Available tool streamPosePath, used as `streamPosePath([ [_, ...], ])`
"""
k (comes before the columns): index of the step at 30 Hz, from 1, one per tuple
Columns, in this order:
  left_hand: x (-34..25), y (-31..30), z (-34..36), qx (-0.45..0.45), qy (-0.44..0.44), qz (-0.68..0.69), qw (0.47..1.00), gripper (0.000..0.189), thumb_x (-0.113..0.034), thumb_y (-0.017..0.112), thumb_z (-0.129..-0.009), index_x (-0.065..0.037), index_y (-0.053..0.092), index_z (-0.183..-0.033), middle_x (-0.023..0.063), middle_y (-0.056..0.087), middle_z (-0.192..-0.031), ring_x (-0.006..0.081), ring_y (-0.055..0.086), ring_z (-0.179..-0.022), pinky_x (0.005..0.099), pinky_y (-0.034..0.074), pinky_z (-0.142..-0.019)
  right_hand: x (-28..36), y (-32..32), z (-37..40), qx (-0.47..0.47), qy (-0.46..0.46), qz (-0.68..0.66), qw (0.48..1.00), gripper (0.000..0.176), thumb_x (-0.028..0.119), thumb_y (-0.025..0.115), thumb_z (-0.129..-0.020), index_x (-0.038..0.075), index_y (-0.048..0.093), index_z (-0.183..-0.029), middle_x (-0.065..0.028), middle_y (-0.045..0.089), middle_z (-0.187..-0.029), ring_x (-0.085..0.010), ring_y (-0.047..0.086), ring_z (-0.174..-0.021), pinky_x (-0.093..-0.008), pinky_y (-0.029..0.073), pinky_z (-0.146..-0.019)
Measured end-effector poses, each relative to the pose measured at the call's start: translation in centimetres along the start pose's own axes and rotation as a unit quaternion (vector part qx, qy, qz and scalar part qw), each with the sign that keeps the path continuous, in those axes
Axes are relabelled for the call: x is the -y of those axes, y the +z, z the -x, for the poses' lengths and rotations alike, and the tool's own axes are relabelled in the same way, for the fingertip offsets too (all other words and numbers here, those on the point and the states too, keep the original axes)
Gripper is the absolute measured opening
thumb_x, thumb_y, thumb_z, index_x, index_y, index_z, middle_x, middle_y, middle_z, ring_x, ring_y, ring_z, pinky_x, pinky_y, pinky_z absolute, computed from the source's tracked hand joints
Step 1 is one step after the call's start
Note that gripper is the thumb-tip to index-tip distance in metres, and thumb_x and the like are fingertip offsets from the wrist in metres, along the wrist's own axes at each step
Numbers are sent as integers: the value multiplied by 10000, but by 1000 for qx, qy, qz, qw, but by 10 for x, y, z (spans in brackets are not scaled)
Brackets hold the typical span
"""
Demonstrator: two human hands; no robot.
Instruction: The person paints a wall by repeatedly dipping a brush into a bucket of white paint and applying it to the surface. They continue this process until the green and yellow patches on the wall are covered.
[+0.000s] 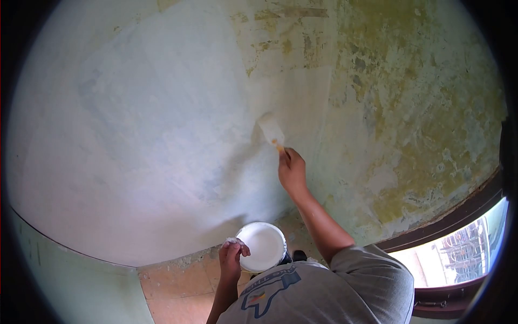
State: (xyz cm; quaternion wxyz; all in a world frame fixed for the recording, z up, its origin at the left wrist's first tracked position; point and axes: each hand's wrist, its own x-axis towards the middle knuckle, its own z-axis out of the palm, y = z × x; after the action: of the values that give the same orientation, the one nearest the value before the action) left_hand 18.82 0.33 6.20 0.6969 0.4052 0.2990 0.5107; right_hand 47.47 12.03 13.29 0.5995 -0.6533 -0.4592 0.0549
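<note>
My right hand (292, 170) is raised against the wall and grips the wooden handle of a paint brush (271, 129). Its white-loaded bristles press on the wall (162, 135) at the edge of the freshly whitened patch. Lower down, my left hand (233, 254) holds the rim of a small white paint bucket (263, 245) filled with white paint; the fingers are smeared with paint.
The wall's right part (410, 124) is bare, with flaking green and yellow old paint. A dark-framed window (458, 248) lies at the lower right, bright outside. Tan floor tiles (172, 281) show below the bucket. My grey shirt (345, 286) fills the bottom.
</note>
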Motion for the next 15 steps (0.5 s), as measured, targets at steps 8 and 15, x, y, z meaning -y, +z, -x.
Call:
streamPosePath([
  [8, -2, -7, 4, -15, -2, -7, 1000, 61, -103, 563, -922, -43, 572, -917, 77, 570, -858, 192, 551, -703, 375, 485, -692, 58, -18, -15, -64, -152, -39, 986, 233, -9, 572, -957, -12, 506, -1180, -130, 503, -724, -199, 472, -590, -341, 397, -550],
  [15, -3, -2, 3, 0, -7, -34, 999, 36, -66, 553, -919, -42, 577, -907, 73, 557, -802, 189, 529, -670, 383, 486, -680, -24, 46, -38, -126, -197, 46, 971, 299, -2, 577, -929, 7, 538, -1226, -229, 583, -940, -412, 604, -750, -482, 505, -650],
])
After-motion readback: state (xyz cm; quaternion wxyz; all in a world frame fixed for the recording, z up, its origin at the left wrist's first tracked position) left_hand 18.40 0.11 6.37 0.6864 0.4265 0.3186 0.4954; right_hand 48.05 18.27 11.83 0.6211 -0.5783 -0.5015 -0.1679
